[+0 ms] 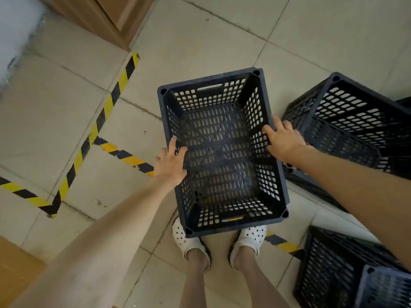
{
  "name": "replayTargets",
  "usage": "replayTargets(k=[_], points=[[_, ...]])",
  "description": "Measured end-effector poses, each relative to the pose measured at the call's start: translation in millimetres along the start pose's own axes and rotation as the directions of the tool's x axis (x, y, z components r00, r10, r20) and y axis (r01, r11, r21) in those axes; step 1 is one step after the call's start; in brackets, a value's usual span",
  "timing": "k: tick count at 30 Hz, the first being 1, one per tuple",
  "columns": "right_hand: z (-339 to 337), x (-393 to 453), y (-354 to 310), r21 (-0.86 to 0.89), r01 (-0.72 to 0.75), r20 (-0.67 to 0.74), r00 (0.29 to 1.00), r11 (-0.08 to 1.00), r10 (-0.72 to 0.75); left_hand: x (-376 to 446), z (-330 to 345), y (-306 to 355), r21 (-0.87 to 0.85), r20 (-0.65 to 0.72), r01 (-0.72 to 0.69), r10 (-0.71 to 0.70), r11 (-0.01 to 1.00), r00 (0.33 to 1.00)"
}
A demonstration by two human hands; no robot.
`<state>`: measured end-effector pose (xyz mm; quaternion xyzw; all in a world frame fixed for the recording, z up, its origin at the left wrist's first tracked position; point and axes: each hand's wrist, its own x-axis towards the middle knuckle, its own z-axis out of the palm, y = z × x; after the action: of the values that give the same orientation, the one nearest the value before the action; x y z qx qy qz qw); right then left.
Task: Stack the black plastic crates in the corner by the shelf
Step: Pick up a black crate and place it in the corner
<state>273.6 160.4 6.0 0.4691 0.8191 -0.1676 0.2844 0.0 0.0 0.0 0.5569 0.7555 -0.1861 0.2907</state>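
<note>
A black plastic crate (222, 150) with perforated walls stands upright and empty in front of my feet, its near end hiding my toes. My left hand (170, 164) lies on its left long rim with the fingers splayed and the thumb inside. On the right long rim rests my right hand (282, 138), fingers spread, thumb over the inner wall. Neither hand is curled around the rim. A second black crate (347, 121) sits close on the right, atop another one. At the lower right are more black crates (333, 274), one nested in another.
A wooden shelf unit (106, 16) stands at the top left beside a white wall (15, 30). Yellow-black hazard tape (97, 125) marks lines on the tiled floor. A brown cardboard surface (15, 270) shows at the bottom left. My white clogs (189, 243) are under the crate's near end.
</note>
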Motion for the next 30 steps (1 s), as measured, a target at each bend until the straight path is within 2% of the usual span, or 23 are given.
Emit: replayTargets(k=[2,4,5,7,9,12,15,19,25,30], points=[[7.5,6.6,1.7,0.047,-0.043,0.025,0.999,0.998,0.042,4.9,4.2,-1.4,-0.073,-0.013,0.050,-0.051,0.996,0.999],[17.3,12.4,-0.2,0.187,-0.112,0.094,0.991,0.976,0.096,7.5,11.5,-0.3,-0.274,-0.013,0.093,-0.101,0.957,0.995],[20.8,14.8,-1.5,0.284,-0.179,0.147,0.979,0.942,0.142,8.2,12.6,0.8,-0.433,-0.009,0.124,-0.141,0.893,0.990],[28.9,16.6,-2.9,0.395,-0.258,0.234,0.956,0.882,0.175,11.7,18.4,0.9,-0.690,0.015,0.190,-0.248,0.699,0.969],[31.0,16.1,-4.4,0.443,-0.286,0.272,0.946,0.850,0.177,15.4,23.7,-2.3,-0.785,0.085,0.261,-0.319,0.562,0.944],[26.2,17.8,-1.6,0.490,-0.327,0.286,0.936,0.808,0.205,17.2,28.6,-7.5,-0.800,0.184,0.347,-0.349,0.490,0.919],[14.9,14.3,1.0,0.516,-0.341,0.307,0.930,0.786,0.202,14.6,26.2,-10.9,-0.727,0.258,0.422,-0.354,0.541,0.899],[0.4,-6.9,-5.4,0.462,-0.339,0.338,0.921,0.820,0.191,-5.6,15.0,-14.7,-0.647,0.311,0.486,-0.378,0.588,0.872],[-62.1,-35.9,-32.9,0.394,-0.292,0.403,0.907,0.872,0.122,-36.6,-25.4,-42.0,-0.650,0.279,0.469,-0.386,0.598,0.879],[-120.6,-64.2,-67.6,0.426,-0.265,0.392,0.916,0.865,0.087,-74.2,-70.4,-75.5,-0.657,0.210,0.441,-0.414,0.612,0.886]])
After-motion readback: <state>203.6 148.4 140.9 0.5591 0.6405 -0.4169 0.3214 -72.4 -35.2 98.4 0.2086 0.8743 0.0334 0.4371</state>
